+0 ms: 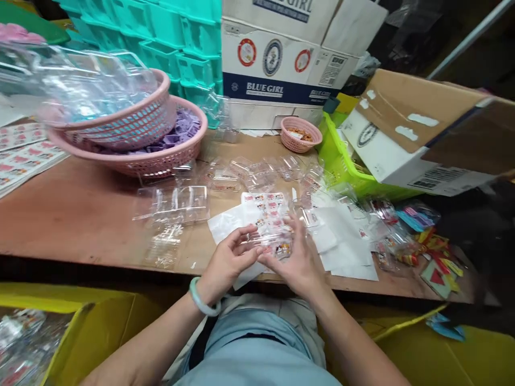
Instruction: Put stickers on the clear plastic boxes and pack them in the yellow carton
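Note:
Both my hands are at a small clear plastic case [271,238] near the table's front edge. My left hand [233,254], with a pale green bangle [201,300] at the wrist, grips its left side. My right hand [300,262] holds its right side, thumb in front and fingers behind, slightly blurred. A cartoon sticker [283,249] shows by the right thumb; whether it is stuck to the case I cannot tell. Directly behind lies a sheet of pink and cartoon stickers [263,206], on white backing paper [223,222].
Clear plastic cases [181,203] lie around the sheet. Pink baskets [161,161] stand at the left, a small one [300,136] at the back. At the right are a lime-green crate [341,155], a tilted carton [402,134] and loose packaged pieces [418,214]. Teal crates [161,32] rise behind.

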`<state>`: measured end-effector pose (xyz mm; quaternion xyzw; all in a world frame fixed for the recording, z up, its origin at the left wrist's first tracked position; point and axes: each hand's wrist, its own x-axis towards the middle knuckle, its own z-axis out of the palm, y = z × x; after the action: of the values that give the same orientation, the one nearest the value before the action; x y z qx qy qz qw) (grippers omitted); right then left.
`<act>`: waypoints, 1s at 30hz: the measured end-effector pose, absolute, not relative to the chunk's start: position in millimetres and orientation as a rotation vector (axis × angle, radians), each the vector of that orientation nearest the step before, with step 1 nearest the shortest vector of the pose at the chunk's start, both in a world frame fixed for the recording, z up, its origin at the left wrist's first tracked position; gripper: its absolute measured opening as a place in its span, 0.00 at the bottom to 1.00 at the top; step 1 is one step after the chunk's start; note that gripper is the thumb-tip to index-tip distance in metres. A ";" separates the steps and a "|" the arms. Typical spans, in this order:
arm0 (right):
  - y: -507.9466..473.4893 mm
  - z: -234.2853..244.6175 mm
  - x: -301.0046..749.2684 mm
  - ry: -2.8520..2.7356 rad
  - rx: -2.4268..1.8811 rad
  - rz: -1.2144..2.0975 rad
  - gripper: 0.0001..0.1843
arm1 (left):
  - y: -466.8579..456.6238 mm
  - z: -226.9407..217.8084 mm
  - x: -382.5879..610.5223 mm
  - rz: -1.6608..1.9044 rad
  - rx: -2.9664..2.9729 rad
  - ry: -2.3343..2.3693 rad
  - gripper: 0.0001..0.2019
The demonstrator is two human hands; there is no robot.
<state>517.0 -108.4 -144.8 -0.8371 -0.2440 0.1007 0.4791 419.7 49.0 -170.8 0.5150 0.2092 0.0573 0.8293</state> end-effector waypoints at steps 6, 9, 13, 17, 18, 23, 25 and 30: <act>-143.0 -138.8 514.0 -0.537 -1.747 0.760 0.29 | 36.6 -165.4 420.8 -0.018 1.146 0.380 0.26; -179.1 -132.6 530.3 -0.582 -1.851 0.638 0.27 | 26.2 -170.2 425.9 -0.057 1.138 0.287 0.25; -224.2 -133.2 589.5 -0.394 -2.193 -0.365 0.29 | 26.4 -182.7 436.2 0.254 1.654 0.210 0.18; -245.4 -147.6 658.7 -0.235 -2.584 -0.863 0.35 | 51.2 -198.2 452.9 0.527 2.264 0.268 0.20; -247.1 -150.9 671.1 -0.221 -2.631 -0.880 0.34 | 59.4 -201.3 457.6 0.503 2.376 0.335 0.26; -239.8 -149.9 688.8 -0.169 -2.673 -0.907 0.36 | 89.3 -205.5 471.1 0.222 2.605 0.475 0.41; -224.4 -142.3 670.6 -0.260 -2.591 -1.012 0.39 | 91.8 -199.2 469.6 0.273 2.529 0.397 0.34; -148.7 -134.6 579.0 -0.776 -2.135 -0.234 0.25 | 84.1 -163.6 455.5 0.315 2.113 0.047 0.26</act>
<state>579.0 -148.7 -134.6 -0.8503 -0.3090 -0.0934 0.4158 455.5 84.1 -163.6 0.8667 0.0193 0.1290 0.4815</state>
